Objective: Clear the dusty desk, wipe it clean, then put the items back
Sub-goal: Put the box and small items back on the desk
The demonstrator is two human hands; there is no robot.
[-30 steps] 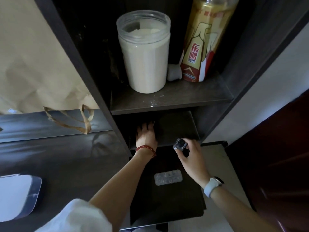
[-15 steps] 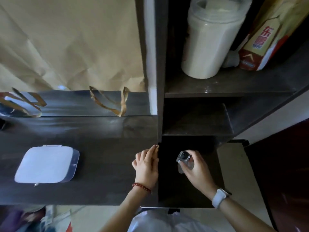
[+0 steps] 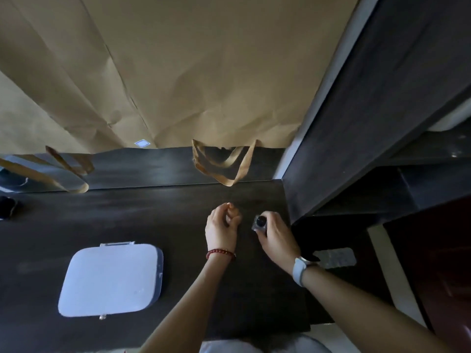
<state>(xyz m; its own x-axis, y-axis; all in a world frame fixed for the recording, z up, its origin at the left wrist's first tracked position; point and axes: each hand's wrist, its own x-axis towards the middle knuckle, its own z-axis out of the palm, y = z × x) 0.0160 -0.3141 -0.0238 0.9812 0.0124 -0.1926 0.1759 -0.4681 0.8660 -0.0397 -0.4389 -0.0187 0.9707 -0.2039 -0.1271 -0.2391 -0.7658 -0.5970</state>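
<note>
A dark wooden desk (image 3: 127, 220) fills the lower half of the head view. My right hand (image 3: 276, 238) is closed around a small bottle with a black cap (image 3: 260, 222), held just above the desk near its right end. My left hand (image 3: 223, 226) hovers beside it, fingers loosely curled and holding nothing. A flat white case with rounded corners (image 3: 109, 278) lies on the desk to the left.
Large brown paper bags (image 3: 178, 72) with ribbon handles stand along the back of the desk. A dark shelf unit (image 3: 377, 110) rises at the right. A silvery blister pack (image 3: 336, 257) lies on a lower dark surface at right. A dark object (image 3: 6, 207) sits at the far left.
Both hands have come out of the shelf unit and moved left over the desk, the right one still holding the small bottle. The view has swung left, away from the shelf.
</note>
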